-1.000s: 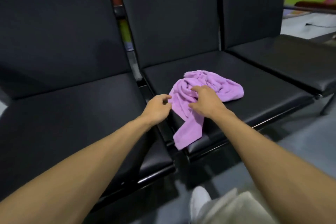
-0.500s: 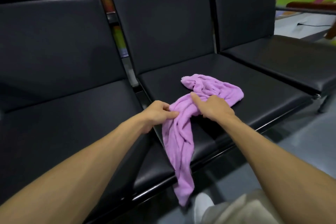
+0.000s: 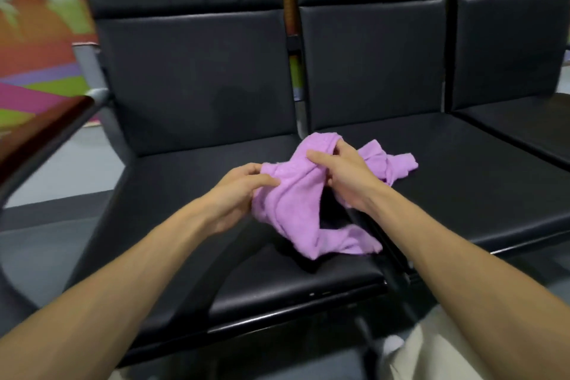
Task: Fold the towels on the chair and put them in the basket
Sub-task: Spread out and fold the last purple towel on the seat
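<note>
A row of black padded chairs (image 3: pixel 197 259) with joined seats and upright backs stands on a grey floor (image 3: pixel 61 170), with a dark wooden armrest (image 3: pixel 40 129) at its left end. A crumpled purple towel (image 3: pixel 311 210) lies across the gap between the left seat and the middle seat (image 3: pixel 462 182), its lower folds resting on the left seat's front right corner. The far right seat (image 3: pixel 530 120) shows only in part.
</note>
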The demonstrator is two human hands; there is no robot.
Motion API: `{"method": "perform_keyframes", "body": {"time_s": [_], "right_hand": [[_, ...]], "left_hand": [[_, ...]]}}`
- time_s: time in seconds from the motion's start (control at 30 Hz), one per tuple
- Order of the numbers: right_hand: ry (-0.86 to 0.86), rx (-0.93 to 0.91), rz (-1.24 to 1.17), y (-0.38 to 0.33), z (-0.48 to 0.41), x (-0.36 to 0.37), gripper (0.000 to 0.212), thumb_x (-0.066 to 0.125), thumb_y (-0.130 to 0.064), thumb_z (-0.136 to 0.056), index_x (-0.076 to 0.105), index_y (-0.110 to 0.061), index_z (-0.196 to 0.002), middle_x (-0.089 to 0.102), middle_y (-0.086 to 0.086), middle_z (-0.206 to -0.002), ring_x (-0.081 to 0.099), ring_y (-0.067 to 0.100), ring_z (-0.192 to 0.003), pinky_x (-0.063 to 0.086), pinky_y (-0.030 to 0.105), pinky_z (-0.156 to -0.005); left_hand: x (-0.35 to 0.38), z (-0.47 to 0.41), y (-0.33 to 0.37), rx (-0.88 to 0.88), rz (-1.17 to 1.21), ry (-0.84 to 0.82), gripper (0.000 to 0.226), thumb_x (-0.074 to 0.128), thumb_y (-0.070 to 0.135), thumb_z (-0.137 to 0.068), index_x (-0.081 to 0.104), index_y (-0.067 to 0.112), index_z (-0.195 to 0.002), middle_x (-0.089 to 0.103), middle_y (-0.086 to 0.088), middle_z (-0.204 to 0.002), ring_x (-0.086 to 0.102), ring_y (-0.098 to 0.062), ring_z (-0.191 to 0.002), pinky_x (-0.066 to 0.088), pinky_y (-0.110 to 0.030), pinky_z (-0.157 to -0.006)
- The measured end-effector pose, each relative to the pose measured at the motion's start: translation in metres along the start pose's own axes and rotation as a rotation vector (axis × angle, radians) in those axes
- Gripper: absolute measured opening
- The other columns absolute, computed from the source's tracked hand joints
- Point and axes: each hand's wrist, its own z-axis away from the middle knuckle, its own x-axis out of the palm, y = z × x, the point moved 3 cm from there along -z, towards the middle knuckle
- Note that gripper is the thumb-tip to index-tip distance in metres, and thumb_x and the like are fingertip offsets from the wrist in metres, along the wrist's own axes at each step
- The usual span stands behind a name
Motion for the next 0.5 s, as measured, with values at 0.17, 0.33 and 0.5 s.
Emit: {"method": "perform_keyframes", "body": {"time_s": [0.17,0.33,0.5], "right_hand": [[-0.281,0.208,0.1,0.021,0.006,0.051,0.018,0.057,-0.023,-0.096,0.064,-0.01,-0.085,0.059,0.02,-0.074,0.047,0.023,-0.07,0.037,0.031,-0.065],[-0.423,0.456,0.621,0.041,0.014,0.037,0.022,0.073,-0.014,-0.084,0.056,-0.012,-0.07,0.05,0.005,-0.063,0.051,0.016,-0.062,0.047,0.026,-0.056],[-0.405,0.549,0.83,0.038,0.021,0.014,0.025,0.079,-0.021,-0.079,0.057,-0.01,-0.081,0.061,0.005,-0.071,0.06,0.016,-0.067,0.051,0.025,-0.055]], "left_hand": [[-0.059,0.031,-0.033,-0.01,-0.183,0.197,0.026,0.067,0.039,-0.085,0.07,0.013,-0.085,0.069,-0.005,-0.087,0.057,-0.019,-0.079,0.042,-0.03,-0.069],[-0.079,0.033,-0.052,-0.121,-0.784,0.281,0.029,0.058,0.03,-0.085,0.061,0.017,-0.06,0.064,0.002,-0.06,0.057,-0.014,-0.06,0.042,-0.024,-0.055],[-0.089,0.028,-0.053,-0.248,-1.076,0.22,0.008,0.062,0.028,-0.08,0.065,0.021,-0.078,0.066,0.002,-0.081,0.059,-0.012,-0.072,0.043,-0.025,-0.058]]}}
